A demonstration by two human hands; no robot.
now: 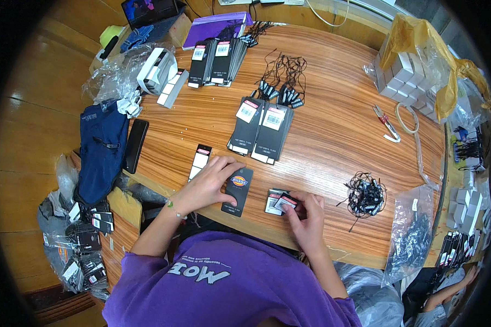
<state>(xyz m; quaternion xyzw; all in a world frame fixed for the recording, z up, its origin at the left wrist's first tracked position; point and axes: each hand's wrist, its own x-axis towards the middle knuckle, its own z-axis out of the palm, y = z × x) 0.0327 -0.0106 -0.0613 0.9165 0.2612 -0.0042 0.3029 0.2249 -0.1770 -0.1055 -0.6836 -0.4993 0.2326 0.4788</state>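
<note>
My left hand (pixel 210 182) curves around a dark hang tag (pixel 240 191) near the table's front edge, its thumb on the tag's left side and its fingers at the top. Partly under that wrist lies a black strip (pixel 201 157) with white stickers. To the right, my right hand (pixel 308 213) pinches a small black-and-white label card (pixel 286 202) with a red band. More small label cards (pixel 273 203) lie just under it on the wood. Beyond my hands stand two stacks of strung hang tags (pixel 270 136), their black cords spread behind them.
A tangle of black cords (pixel 366 195) and a clear plastic bag (pixel 412 229) lie right. Red-handled snips (pixel 384 121) rest near white boxes (pixel 401 71). More tag stacks (pixel 221 65), a phone (pixel 136 146) and a blue pouch (pixel 101 150) are left. Another person's arm (pixel 453 289) shows lower right.
</note>
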